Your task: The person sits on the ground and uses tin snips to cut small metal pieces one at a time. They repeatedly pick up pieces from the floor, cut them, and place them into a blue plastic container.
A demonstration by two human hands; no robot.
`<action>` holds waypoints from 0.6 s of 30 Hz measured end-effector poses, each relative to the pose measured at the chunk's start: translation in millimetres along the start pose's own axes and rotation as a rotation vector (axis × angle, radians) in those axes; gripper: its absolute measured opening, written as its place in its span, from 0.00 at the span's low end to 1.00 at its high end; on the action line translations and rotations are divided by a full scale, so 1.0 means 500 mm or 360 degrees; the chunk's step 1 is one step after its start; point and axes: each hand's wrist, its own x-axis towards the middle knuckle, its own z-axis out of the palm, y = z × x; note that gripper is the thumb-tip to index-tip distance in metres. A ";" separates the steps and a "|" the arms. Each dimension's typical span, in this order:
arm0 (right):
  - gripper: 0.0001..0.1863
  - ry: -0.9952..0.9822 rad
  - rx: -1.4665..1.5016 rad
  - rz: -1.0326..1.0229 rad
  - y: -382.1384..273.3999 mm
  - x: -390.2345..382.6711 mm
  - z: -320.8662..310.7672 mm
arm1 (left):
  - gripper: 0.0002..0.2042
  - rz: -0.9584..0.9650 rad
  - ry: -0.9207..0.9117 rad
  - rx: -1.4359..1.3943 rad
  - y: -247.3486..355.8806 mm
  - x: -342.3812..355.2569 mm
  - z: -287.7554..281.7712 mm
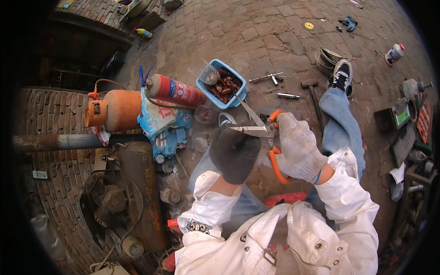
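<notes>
My right hand (297, 149), in a whitish knit glove, grips the orange handles of large scissors (255, 132). The blades are spread apart and point left. My left hand (234, 153) wears a dark glove and sits right beside the lower blade, which crosses its upper edge. Its fingers are hidden, so I cannot tell what it holds. Beyond the blades stands a light blue plastic basin (244, 84) with many reddish-brown scraps inside. A clear plastic cup (210, 74) leans on the basin's left rim.
At the left lie a red cylinder (181, 93), an orange gas cylinder (120, 110) and a blue-white bag (158, 121). A hammer (314, 94) rests by my right leg, near metal tools (268, 78). Assorted gear and a black box (392, 114) crowd the right side.
</notes>
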 end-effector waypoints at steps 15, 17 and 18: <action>0.27 0.0121 0.0460 0.0282 0.024 0.022 -0.025 | 0.11 -0.0264 0.0082 -0.0706 0.007 -0.018 -0.003; 0.27 -0.0013 0.0506 0.0359 0.018 0.018 -0.030 | 0.11 -0.0268 0.0111 -0.0737 0.001 -0.012 -0.004; 0.27 -0.0094 0.0555 0.0392 0.014 0.019 -0.034 | 0.11 -0.0322 0.0104 -0.0735 0.000 -0.010 -0.006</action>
